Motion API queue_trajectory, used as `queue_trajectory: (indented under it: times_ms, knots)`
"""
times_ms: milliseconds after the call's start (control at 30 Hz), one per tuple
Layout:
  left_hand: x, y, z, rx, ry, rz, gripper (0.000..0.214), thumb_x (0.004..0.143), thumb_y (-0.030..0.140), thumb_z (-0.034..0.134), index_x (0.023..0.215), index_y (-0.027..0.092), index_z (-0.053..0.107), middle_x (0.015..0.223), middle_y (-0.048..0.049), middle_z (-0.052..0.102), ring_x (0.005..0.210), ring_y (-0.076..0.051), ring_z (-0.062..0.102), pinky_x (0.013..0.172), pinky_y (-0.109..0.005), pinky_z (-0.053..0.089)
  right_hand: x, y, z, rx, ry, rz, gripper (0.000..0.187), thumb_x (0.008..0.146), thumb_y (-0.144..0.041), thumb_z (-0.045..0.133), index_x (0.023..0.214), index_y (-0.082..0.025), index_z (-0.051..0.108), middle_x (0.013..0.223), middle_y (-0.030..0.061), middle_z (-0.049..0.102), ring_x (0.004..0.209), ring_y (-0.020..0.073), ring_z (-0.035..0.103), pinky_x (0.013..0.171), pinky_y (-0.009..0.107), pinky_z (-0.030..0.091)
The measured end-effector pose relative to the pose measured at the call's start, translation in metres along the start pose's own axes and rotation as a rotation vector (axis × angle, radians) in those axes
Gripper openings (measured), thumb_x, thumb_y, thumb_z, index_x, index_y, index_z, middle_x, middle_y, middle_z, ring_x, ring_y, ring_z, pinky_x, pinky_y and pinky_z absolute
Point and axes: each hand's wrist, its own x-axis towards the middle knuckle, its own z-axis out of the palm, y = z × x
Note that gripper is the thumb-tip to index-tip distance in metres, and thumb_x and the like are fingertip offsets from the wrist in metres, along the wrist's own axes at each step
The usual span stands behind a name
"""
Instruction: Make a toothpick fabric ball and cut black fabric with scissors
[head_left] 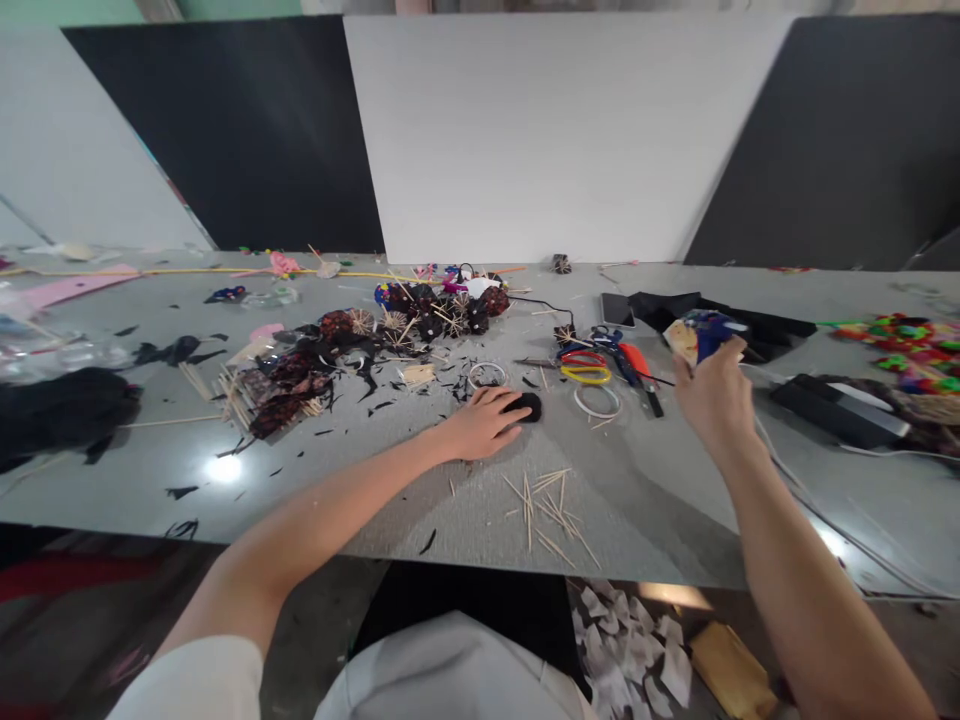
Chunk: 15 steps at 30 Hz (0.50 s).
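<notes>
My left hand (pixel 486 424) reaches to the middle of the grey table, its fingers closed on a small black round piece (pixel 529 406). Over to the right, my right hand (pixel 718 385) is wrapped around a blue glue gun (pixel 711 335) above a stained tan pad (pixel 681 340). Several thin wooden sticks (pixel 551 510) lie loose in front of my left hand. Just behind that hand is a white tape ring (pixel 487 375). Between my hands lie another white ring (pixel 598 401), scissors with red and yellow handles (pixel 585 367) and an orange-and-black cutter (pixel 637 365).
Dark patterned balls with sticks (pixel 420 310) crowd the back left, among black scraps. A phone (pixel 616 309) and black cloth (pixel 772 325) lie at the back right. A black box (pixel 840 410) and white cable (pixel 795 485) are at right. White and black panels (pixel 555 130) stand behind.
</notes>
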Motion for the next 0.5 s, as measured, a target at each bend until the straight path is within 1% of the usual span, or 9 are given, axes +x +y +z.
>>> queue_trajectory:
  times_ms: [67,100,167,233,300,333,367,433,500]
  knots:
    - [-0.002,0.001,-0.002,-0.023,0.004,0.032,0.053,0.11,0.045,0.027,0.155,0.026,0.048,0.163,-0.0081,0.043,0.154,-0.028,0.027,0.125,-0.05,0.024,0.003,0.001,-0.003,0.114,0.061,0.009,0.056,0.099,-0.049,0.052,0.139,-0.012,0.039,0.111,0.0235,0.067,0.094,0.0358,0.067,0.078,0.043,0.048]
    - [-0.003,0.002,-0.003,-0.035,0.01,0.048,0.053,0.111,0.044,0.026,0.155,0.026,0.049,0.163,-0.0069,0.043,0.155,-0.026,0.026,0.125,-0.048,0.023,0.003,0.0,-0.002,0.182,0.09,-0.032,0.051,0.101,-0.052,0.049,0.135,-0.014,0.044,0.11,0.0221,0.068,0.095,0.0346,0.067,0.078,0.042,0.047]
    - [-0.005,0.002,-0.004,-0.064,0.016,0.075,0.052,0.111,0.041,0.025,0.154,0.025,0.049,0.163,-0.0051,0.044,0.156,-0.023,0.026,0.127,-0.044,0.019,-0.001,-0.003,0.0,0.275,0.12,-0.165,0.046,0.103,-0.056,0.041,0.124,-0.018,0.054,0.106,0.0189,0.068,0.094,0.0324,0.066,0.077,0.04,0.045]
    - [-0.007,0.002,-0.005,-0.098,-0.005,0.098,0.052,0.111,0.04,0.025,0.155,0.025,0.048,0.165,-0.0039,0.042,0.155,-0.021,0.029,0.128,-0.042,0.017,-0.007,-0.008,0.004,0.292,0.118,-0.262,0.048,0.104,-0.059,0.035,0.103,-0.02,0.063,0.088,0.0142,0.068,0.083,0.0296,0.064,0.074,0.039,0.043]
    - [-0.008,0.001,-0.005,-0.123,-0.037,0.106,0.052,0.111,0.041,0.026,0.158,0.027,0.043,0.166,-0.0031,0.039,0.155,-0.022,0.031,0.128,-0.043,0.015,-0.015,-0.014,0.007,0.268,0.102,-0.302,0.052,0.104,-0.058,0.031,0.084,-0.022,0.064,0.071,0.01,0.063,0.07,0.0266,0.06,0.07,0.038,0.042]
    - [-0.009,0.001,-0.004,-0.128,-0.05,0.108,0.053,0.111,0.041,0.026,0.159,0.029,0.041,0.167,-0.0028,0.038,0.155,-0.023,0.031,0.128,-0.045,0.014,-0.019,-0.017,0.008,0.254,0.097,-0.315,0.053,0.104,-0.056,0.03,0.08,-0.022,0.063,0.068,0.0091,0.063,0.067,0.0257,0.059,0.069,0.038,0.041]
    - [-0.009,0.0,-0.004,-0.128,-0.059,0.108,0.053,0.111,0.042,0.025,0.16,0.03,0.04,0.168,-0.0027,0.036,0.156,-0.024,0.03,0.128,-0.046,0.013,-0.022,-0.02,0.01,0.245,0.092,-0.327,0.053,0.104,-0.054,0.03,0.08,-0.022,0.064,0.069,0.009,0.065,0.066,0.0252,0.059,0.068,0.038,0.041]
    - [-0.01,0.0,-0.005,-0.12,-0.072,0.105,0.054,0.11,0.045,0.025,0.161,0.032,0.038,0.17,-0.0032,0.032,0.157,-0.026,0.027,0.128,-0.048,0.013,-0.026,-0.026,0.014,0.249,0.061,-0.337,0.051,0.104,-0.053,0.03,0.088,-0.022,0.067,0.078,0.0098,0.071,0.068,0.025,0.062,0.068,0.037,0.041]
    - [-0.009,-0.001,-0.005,-0.119,-0.095,0.093,0.055,0.11,0.048,0.025,0.162,0.034,0.035,0.171,-0.003,0.027,0.158,-0.027,0.024,0.128,-0.05,0.013,-0.028,-0.032,0.02,0.289,-0.009,-0.305,0.055,0.104,-0.056,0.03,0.093,-0.021,0.07,0.08,0.0094,0.072,0.068,0.0246,0.063,0.066,0.036,0.041]
